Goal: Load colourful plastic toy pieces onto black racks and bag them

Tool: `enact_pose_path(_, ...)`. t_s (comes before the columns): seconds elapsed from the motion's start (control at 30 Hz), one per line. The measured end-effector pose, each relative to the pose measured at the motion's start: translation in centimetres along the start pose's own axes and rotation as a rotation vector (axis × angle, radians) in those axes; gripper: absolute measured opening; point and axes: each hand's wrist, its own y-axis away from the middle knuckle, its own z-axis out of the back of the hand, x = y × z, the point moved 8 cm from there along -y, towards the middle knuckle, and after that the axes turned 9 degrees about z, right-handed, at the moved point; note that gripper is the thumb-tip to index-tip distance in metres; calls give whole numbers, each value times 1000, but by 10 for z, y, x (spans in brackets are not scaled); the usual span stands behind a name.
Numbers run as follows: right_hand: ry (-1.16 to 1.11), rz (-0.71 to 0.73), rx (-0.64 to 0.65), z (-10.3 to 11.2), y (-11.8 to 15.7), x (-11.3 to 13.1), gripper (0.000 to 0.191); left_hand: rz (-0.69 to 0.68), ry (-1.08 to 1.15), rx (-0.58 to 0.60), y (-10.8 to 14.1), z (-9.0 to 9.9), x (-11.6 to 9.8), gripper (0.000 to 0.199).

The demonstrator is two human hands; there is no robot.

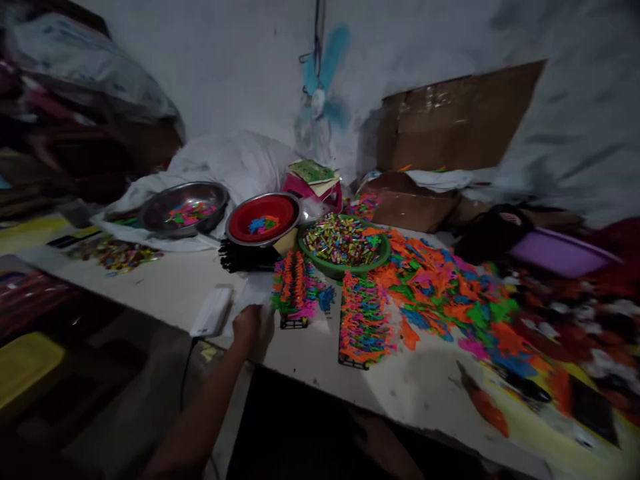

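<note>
My left hand (247, 325) is at the table's front edge with its fingers curled closed on a thin translucent plastic bag (263, 337), which hangs partly over the edge. Just left of it lies a white box-shaped device (213, 311) with a dark cable. My right hand (370, 433) is low in front of the table, in deep shadow; its fingers cannot be made out. Beyond my left hand stands a black rack (294, 325) loaded with bright plastic figures (295, 287). A second rack (353, 362), full of similar multicoloured figures, stands to its right.
A green basin (385, 253) holds many small colourful wrapped pieces. Behind are a red bowl (240, 217) and a metal bowl (155, 210) with plastic pieces. Loose figures (430, 280) are heaped on the right. A blue fan (319, 103) is by the wall.
</note>
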Motion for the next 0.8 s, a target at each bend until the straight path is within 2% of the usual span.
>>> enact_pose_path(0.07,70,-84,-16,7,15,-6,34,66,34,-71,-14,15,-1,20)
enact_pose_path(0.13,151,-194,5,17,29,-4,47,115,87,-163,-34,41,-10,26)
enact_pose_path(0.2,198,-246,35,28,36,12,52,131,156,-261,-50,77,-28,27)
enact_pose_path(0.27,154,-193,39,37,30,41,49,114,257,-376,-51,122,-56,26)
enact_pose_path(0.33,-10,-91,25,39,14,72,44,-12,659,-599,-22,177,-89,25)
enact_pose_path(0.4,-287,19,-10,34,-9,97,42,-242,982,-596,23,213,-131,28)
enact_pose_path(0.47,-594,113,-87,31,-33,115,48,-525,1109,-510,76,235,-175,28)
enact_pose_path(0.53,-848,172,-154,29,-54,125,60,-714,1119,-390,118,237,-206,26)
enact_pose_path(0.6,-1020,194,-182,31,-69,133,68,-729,1121,-305,132,226,-217,27)
enact_pose_path(0.67,-1122,211,-237,41,-75,137,72,-656,1087,-301,124,211,-216,30)
enact_pose_path(0.73,-1173,241,-346,60,-72,139,71,-619,990,-372,110,198,-215,31)
enact_pose_path(0.8,-1213,288,-444,78,-65,141,67,-701,861,-481,106,191,-218,29)
